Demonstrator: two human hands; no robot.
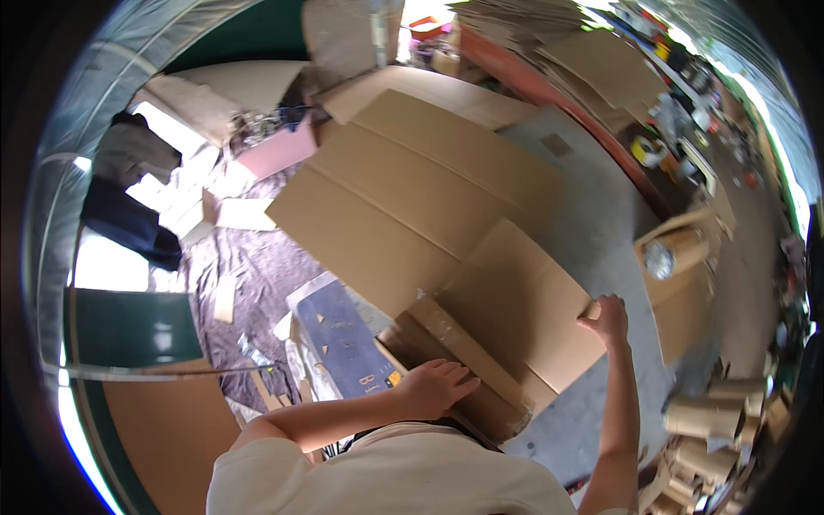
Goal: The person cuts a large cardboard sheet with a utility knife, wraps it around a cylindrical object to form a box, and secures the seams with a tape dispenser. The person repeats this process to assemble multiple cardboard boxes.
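The right hand pinches the right edge of a cardboard panel, thumb on top and fingers curled toward the underside, which probably gives it leverage over the loose side. The left hand lies over the near part of a narrow cardboard strip, close to the body, fingers extended; it seems to steady that side, though I cannot tell whether it grips anything underneath. The panel sits right of the strip, its far corner overlapping a large cardboard sheet, and whether the two are joined is unclear. That sheet lies flat with long creases, presumably spread out so the work has a broad, level base. Its left edge reaches toward a pink box and a blue board, so room is tighter there. On the right, grey floor leaves a gap between the panel and an open carton with a tape roll at it; farther off, a red beam bounds the space, so the right arm appears to have the freer side
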